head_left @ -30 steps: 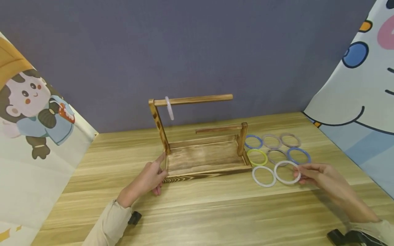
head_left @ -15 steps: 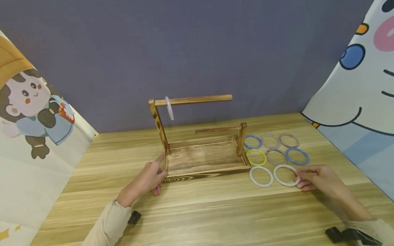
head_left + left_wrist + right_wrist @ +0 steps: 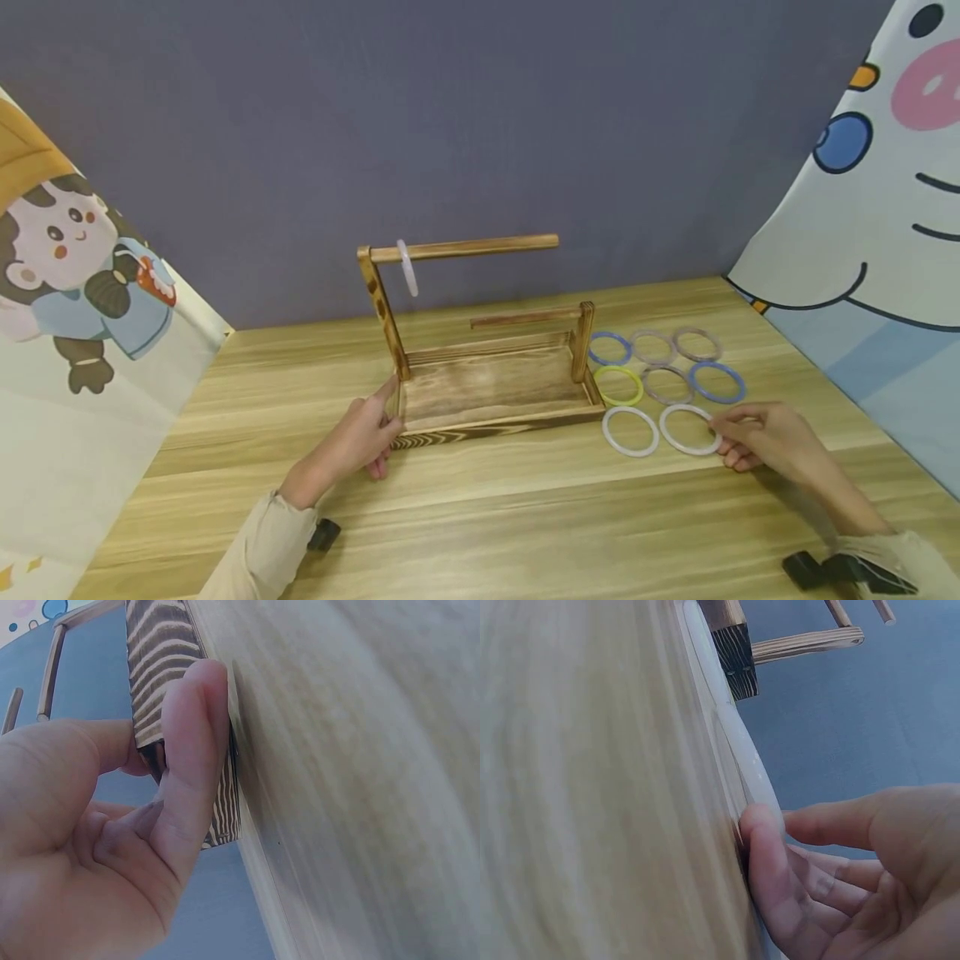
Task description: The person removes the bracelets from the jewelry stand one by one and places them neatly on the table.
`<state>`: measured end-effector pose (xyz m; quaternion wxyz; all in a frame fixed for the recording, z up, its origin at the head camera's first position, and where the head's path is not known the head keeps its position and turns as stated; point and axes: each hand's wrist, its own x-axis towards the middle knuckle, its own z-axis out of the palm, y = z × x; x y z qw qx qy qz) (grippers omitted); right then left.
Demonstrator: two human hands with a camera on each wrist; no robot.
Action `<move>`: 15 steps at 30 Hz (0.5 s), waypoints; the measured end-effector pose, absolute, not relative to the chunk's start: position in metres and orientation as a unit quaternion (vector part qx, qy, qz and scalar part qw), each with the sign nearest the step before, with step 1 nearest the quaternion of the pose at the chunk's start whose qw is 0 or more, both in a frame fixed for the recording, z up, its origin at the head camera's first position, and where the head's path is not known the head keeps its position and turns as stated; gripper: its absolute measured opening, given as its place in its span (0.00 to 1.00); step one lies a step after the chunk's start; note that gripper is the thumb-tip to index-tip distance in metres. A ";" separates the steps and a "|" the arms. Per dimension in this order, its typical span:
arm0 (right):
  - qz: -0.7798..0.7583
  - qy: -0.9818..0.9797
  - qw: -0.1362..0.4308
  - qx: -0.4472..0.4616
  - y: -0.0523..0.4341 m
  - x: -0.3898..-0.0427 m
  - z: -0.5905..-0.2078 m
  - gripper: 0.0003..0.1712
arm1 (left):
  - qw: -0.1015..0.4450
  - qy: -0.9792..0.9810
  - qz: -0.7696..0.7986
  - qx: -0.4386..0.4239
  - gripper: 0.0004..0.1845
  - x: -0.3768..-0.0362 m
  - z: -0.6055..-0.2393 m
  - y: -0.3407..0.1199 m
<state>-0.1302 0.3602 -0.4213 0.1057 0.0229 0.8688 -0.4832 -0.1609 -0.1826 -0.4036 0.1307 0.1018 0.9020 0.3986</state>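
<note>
Right hand (image 3: 761,436) pinches a flat white ring (image 3: 687,429) at its 3 o'clock edge; left hand (image 3: 365,433) grips the wooden rack (image 3: 487,392), its top bar running 9 to 3 o'clock.

A wooden table (image 3: 487,517) bears a wooden rack (image 3: 495,392) and coloured rings (image 3: 663,379) (eight, lying flat).
</note>
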 end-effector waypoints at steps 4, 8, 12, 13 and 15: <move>-0.477 0.873 0.104 0.024 0.359 -0.130 -0.421 0.24 | 0.127 0.904 0.394 0.107 0.41 -0.160 -0.404 -0.183; -0.468 0.877 0.101 0.030 0.359 -0.129 -0.421 0.24 | 0.127 0.904 0.393 0.111 0.40 -0.161 -0.404 -0.182; -0.460 0.882 0.099 0.032 0.358 -0.129 -0.422 0.25 | 0.128 0.904 0.393 0.105 0.40 -0.161 -0.404 -0.182; -0.457 0.884 0.098 0.032 0.358 -0.129 -0.423 0.25 | 0.128 0.905 0.393 0.104 0.40 -0.161 -0.405 -0.182; -0.453 0.886 0.094 0.031 0.357 -0.130 -0.423 0.25 | 0.128 0.905 0.393 0.103 0.40 -0.161 -0.405 -0.183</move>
